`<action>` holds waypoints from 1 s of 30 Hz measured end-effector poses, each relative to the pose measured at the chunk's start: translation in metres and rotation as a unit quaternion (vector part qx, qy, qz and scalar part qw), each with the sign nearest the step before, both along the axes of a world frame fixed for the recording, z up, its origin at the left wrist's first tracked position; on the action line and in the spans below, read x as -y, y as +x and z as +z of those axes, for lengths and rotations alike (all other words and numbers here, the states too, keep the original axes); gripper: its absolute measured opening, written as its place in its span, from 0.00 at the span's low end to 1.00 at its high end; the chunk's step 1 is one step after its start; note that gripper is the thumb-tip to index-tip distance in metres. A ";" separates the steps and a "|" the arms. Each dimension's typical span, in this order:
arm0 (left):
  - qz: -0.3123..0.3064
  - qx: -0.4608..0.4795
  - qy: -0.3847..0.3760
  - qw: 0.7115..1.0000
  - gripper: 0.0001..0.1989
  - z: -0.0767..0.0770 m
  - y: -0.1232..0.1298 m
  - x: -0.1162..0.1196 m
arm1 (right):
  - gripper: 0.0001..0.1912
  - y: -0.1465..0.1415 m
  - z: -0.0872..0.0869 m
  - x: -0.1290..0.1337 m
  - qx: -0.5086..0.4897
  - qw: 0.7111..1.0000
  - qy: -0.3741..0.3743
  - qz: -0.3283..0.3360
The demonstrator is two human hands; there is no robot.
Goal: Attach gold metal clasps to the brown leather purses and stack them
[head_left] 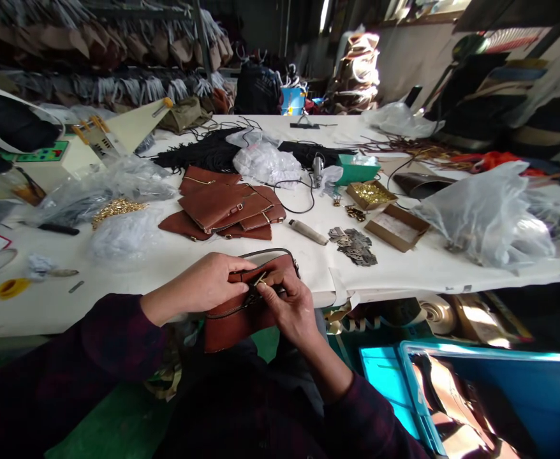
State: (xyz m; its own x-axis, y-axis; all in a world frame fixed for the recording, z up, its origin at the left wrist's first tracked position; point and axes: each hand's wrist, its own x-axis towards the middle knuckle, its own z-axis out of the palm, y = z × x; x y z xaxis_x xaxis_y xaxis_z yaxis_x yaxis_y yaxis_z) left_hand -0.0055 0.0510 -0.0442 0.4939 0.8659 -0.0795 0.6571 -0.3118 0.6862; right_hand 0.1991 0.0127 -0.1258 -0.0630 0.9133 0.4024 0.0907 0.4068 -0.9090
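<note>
A brown leather pouch (227, 328) with a zipper is held at the table's front edge, partly over my lap. My left hand (208, 284) lies on its upper left side, fingers closed on the leather beside the zipper. In my right hand (289, 303) a small brass-coloured metal piece (260, 279) is pinched between thumb and finger, just above the zipper. Its exact kind is too small to make out. Behind the pouch lies a stack of similar brown leather pouches (222, 207), some with zippers and small metal fittings.
Around the table (280, 296) are a grey-handled tool (309, 231), a pile of flat metal pieces (354, 245), a small box of brass parts (370, 193) and plastic bags (490, 217). A blue crate (538, 357) with leather pieces stands below right. A black-handled tool (53, 227) lies left.
</note>
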 end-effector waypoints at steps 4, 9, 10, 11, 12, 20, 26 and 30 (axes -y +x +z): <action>-0.007 0.035 -0.030 0.999 0.21 0.006 0.003 0.007 | 0.08 0.003 0.004 0.005 0.009 1.000 -0.028 0.002; 0.006 0.088 -0.104 0.991 0.16 0.013 0.004 0.011 | 0.09 0.001 0.009 0.011 -0.008 0.999 -0.041 -0.006; 0.011 0.091 -0.115 0.989 0.15 0.013 0.004 0.012 | 0.09 0.000 0.010 0.012 -0.015 0.999 -0.046 -0.006; 0.015 0.088 -0.119 0.989 0.15 0.014 0.003 0.012 | 0.10 -0.001 0.010 0.013 -0.021 0.998 -0.053 -0.005; 0.020 0.079 -0.115 0.990 0.14 0.014 0.002 0.013 | 0.10 -0.002 0.010 0.014 -0.025 0.998 -0.061 -0.002; 0.009 0.012 -0.037 0.999 0.13 0.012 0.001 0.020 | 0.13 -0.002 0.007 0.013 -0.013 0.995 -0.098 0.034; 0.020 0.073 -0.122 0.990 0.12 0.006 0.000 0.019 | 0.13 0.003 0.005 0.013 -0.042 0.989 -0.126 0.068; 0.038 0.067 -0.123 0.989 0.10 0.001 0.000 0.018 | 0.12 0.004 0.004 0.015 -0.029 0.989 -0.128 0.069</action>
